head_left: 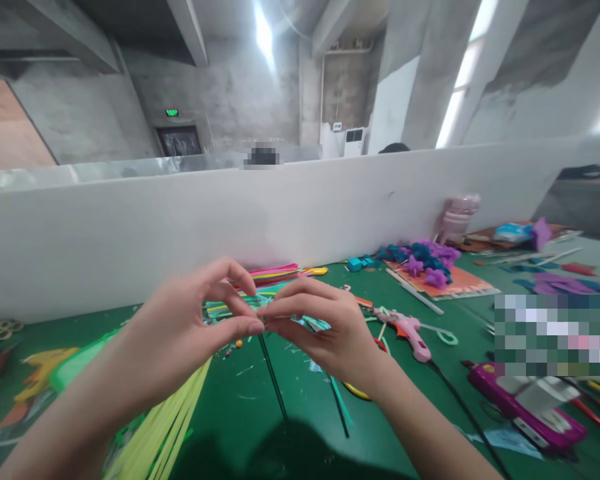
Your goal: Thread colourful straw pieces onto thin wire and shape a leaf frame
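Observation:
My left hand and my right hand meet at the fingertips above the middle of the green table. Both are closed in a pinch, with thumbs and forefingers pressed together. From that pinch, thin dark stems slant down toward me, side by side. Their upper end is hidden by the fingers. Behind the hands lies a bundle of coloured strips, partly covered. Below my left forearm are long yellow-green strips. A green strip with a dark end rests below my right wrist.
Right of my hands lies a pink glue gun with a black cord, near a purple power strip. Purple and blue flower shapes sit on an orange sheet. A white partition borders the table's far side. A yellow tool lies left.

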Demonstrator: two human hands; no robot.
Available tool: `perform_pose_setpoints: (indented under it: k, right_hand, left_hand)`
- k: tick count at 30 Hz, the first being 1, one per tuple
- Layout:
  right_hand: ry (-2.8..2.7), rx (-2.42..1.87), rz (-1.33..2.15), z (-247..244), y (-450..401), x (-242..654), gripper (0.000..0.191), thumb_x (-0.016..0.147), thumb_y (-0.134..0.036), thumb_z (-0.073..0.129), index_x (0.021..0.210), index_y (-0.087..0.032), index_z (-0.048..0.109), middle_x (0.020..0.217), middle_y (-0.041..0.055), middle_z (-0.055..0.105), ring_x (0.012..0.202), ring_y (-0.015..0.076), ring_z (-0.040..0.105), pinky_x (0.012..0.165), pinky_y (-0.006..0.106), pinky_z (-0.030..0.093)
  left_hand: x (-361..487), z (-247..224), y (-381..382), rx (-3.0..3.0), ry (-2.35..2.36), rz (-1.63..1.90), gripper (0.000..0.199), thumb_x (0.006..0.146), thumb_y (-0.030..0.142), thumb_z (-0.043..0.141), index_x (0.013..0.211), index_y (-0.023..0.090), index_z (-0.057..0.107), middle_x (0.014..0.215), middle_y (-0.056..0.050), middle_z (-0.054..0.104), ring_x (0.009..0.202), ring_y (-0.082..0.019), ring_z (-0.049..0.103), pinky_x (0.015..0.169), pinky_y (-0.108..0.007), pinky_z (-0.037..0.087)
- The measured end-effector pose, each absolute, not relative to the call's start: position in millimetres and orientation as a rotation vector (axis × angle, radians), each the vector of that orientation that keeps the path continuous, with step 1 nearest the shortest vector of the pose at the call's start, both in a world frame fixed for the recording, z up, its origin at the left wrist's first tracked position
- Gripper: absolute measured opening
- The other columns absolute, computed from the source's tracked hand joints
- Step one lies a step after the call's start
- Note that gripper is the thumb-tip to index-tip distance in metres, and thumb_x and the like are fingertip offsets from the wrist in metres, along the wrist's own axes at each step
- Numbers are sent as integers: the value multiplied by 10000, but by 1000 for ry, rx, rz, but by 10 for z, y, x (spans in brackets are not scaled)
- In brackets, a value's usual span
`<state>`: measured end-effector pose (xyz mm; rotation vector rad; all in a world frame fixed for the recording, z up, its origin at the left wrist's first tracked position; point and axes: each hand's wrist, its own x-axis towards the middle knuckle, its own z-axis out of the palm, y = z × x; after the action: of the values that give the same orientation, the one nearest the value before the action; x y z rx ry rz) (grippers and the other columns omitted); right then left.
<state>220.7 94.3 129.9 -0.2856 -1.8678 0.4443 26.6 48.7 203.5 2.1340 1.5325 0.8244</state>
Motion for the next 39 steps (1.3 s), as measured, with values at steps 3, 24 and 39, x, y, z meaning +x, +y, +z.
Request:
perform_pose_setpoints:
  k: [3,24,39]
  right_hand:
    - [-1852,-247,388,1315,940,2239,163,899,-122,665,1012,-218,731,914,31,710,826,117,667,721,265,561]
    - [-1833,-260,282,1313,974,2362,138,898,-121,659,956,-236,708,873,17,716,793,120,658,705,275,575]
    - [-1844,-220,-18,1219,927,2284,194,940,-104,552,1029,-242,656,940,42,727,886,144,699,748,280,602]
  left_hand:
    - [303,2032,508,2094,1517,843,279,785,460,718,955,272,599,773,29,760,713,-185,685,594,-251,502]
    - [394,1530,478,2367,1411,1405,138,902,356,631,930,344,766,935,8,758,852,-193,681,747,-323,548]
    - [423,1461,490,2228,1158,1605,150,864,223,679,778,324,747,762,35,731,760,-190,674,704,-350,562]
